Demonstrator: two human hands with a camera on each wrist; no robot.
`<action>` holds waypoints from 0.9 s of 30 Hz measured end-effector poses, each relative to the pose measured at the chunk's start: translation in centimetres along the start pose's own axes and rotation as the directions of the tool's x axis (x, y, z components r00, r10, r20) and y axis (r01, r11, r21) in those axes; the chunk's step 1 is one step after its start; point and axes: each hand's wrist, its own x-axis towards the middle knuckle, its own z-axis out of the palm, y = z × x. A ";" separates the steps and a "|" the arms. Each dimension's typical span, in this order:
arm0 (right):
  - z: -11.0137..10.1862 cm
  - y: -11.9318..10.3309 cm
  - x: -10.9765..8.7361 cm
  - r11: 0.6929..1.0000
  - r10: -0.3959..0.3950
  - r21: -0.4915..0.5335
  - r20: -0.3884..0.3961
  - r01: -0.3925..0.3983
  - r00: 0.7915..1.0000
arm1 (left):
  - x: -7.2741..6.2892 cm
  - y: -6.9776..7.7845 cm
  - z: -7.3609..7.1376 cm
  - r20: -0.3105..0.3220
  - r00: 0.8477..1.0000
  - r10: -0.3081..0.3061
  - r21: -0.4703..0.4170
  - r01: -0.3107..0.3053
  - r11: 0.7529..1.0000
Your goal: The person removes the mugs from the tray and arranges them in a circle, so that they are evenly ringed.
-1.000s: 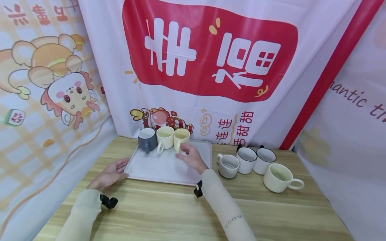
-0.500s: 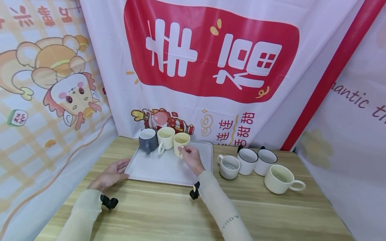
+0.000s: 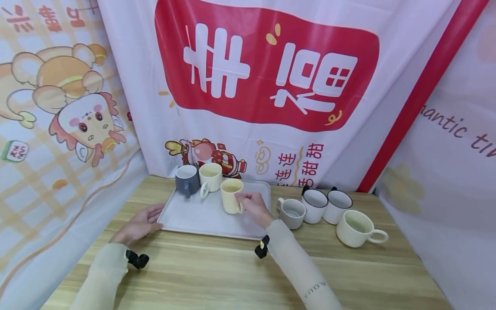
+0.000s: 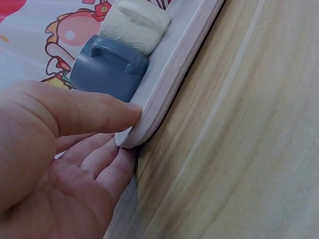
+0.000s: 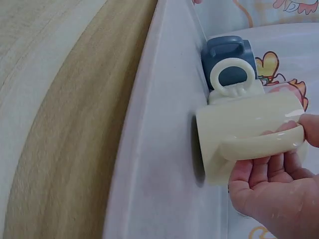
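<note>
My right hand (image 3: pixel 253 207) grips the handle of a pale yellow mug (image 3: pixel 229 199), fingers through the handle loop in the right wrist view. The mug is upright, close over the tray (image 3: pixel 193 217), with a dark shadow beside its base (image 5: pixel 209 169). Behind it on the tray stand a cream mug (image 3: pixel 211 174) and a dark blue-grey mug (image 3: pixel 186 183), side by side with their handles toward me. My left hand (image 3: pixel 140 224) rests at the tray's near left corner, its fingers extended and the thumb touching the rim (image 4: pixel 164 79).
Right of the tray stand a small grey mug (image 3: pixel 292 213), two white mugs with dark rims (image 3: pixel 314 209), (image 3: pixel 337 209) and a wide cream mug (image 3: pixel 354 230). A printed cloth (image 3: pixel 267 142) hangs right behind the wooden table (image 3: pixel 217 267).
My right hand has taken the yellow mug by its handle and drawn it toward me, away from the other two mugs. My left hand has stayed at the tray corner.
</note>
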 end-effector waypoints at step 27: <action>-9.8 0.0 -9.2 0.982 -0.090 0.182 0.231 0.047 0.969 | 0.1 -0.2 -0.2 0.005 0.999 -0.035 0.041 0.035 0.999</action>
